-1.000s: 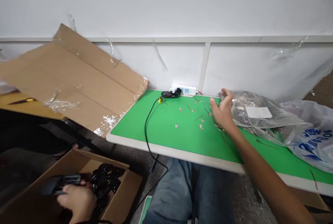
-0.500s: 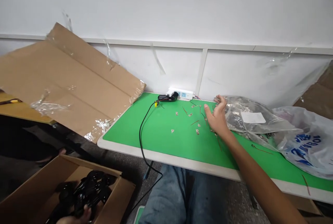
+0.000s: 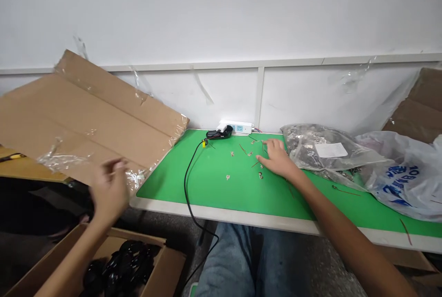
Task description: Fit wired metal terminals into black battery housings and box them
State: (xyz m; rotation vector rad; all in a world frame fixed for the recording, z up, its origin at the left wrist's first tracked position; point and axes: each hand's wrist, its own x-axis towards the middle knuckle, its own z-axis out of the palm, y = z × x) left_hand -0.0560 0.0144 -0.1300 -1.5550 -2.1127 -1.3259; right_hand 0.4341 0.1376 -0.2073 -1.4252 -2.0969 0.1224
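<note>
My right hand [image 3: 275,156] reaches low over the green tabletop [image 3: 203,191], thumb spread away from the fingers. Around its fingertips lie small metal terminals [image 3: 260,175] and thin short wires [image 3: 242,148]; whether it touches one is unclear. My left hand [image 3: 109,191] is raised in front of the cardboard sheet, left of the table corner. Motion smears its curled fingers, and I cannot see anything held. Below it, an open cardboard box [image 3: 169,262] contains several glossy black parts [image 3: 129,260].
A clear bag of metal pieces [image 3: 300,145] and a white plastic bag [image 3: 414,186] occupy the right side. A power strip [image 3: 243,127] with a black plugged-in device [image 3: 219,134] sits by the wall; its black cable [image 3: 186,182] hangs over the front edge. A cardboard sheet [image 3: 103,117] leans left.
My left hand has risen out of the box of black parts, without any visible part in it. My right hand has come down and left, closer to the terminals. The view has shifted slightly.
</note>
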